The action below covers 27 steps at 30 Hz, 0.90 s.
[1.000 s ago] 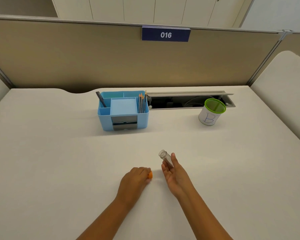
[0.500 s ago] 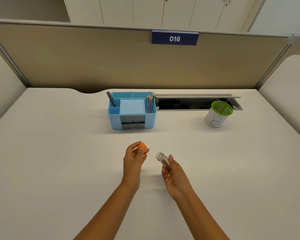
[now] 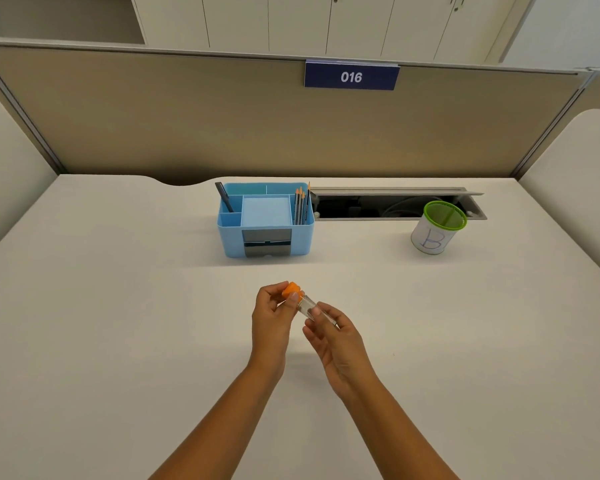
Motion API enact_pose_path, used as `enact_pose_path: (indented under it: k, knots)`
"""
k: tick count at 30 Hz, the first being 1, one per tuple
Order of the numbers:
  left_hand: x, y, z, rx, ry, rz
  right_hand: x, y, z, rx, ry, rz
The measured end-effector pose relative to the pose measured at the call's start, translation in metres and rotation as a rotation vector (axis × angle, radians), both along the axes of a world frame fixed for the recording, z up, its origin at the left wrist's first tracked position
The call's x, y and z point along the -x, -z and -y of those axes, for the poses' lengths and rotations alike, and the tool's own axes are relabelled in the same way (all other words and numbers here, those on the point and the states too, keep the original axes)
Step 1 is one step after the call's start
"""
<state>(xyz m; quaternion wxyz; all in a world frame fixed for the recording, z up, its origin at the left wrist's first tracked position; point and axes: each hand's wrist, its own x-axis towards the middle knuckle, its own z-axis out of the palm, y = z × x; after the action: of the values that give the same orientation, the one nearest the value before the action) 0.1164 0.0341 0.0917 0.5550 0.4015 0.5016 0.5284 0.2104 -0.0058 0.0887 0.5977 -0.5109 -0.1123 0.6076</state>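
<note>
Above the white desk (image 3: 118,341) our left hand (image 3: 272,318) pinches the orange cap (image 3: 290,290) against the mouth of the clear vial (image 3: 309,306), which our right hand (image 3: 333,337) grips with curled fingers.

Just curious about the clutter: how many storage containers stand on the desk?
2: the light blue plastic organiser at the back middle, and the round white green-rimmed cup marked B to its right. None looks hidden.

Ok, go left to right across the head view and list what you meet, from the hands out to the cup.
left hand → orange cap → clear vial → right hand → green-rimmed cup marked B
</note>
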Motion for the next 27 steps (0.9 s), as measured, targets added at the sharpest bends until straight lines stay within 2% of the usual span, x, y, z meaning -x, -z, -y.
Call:
enact_pose_path:
  k: [17, 27]
  knots:
    - [0.005, -0.003, 0.001, -0.071, -0.008, 0.016, 0.007, -0.007, 0.0, -0.044, -0.011, 0.039]
    - [0.003, -0.003, 0.0, -0.095, 0.03, -0.021, 0.008, -0.015, -0.002, -0.004, 0.006, -0.097]
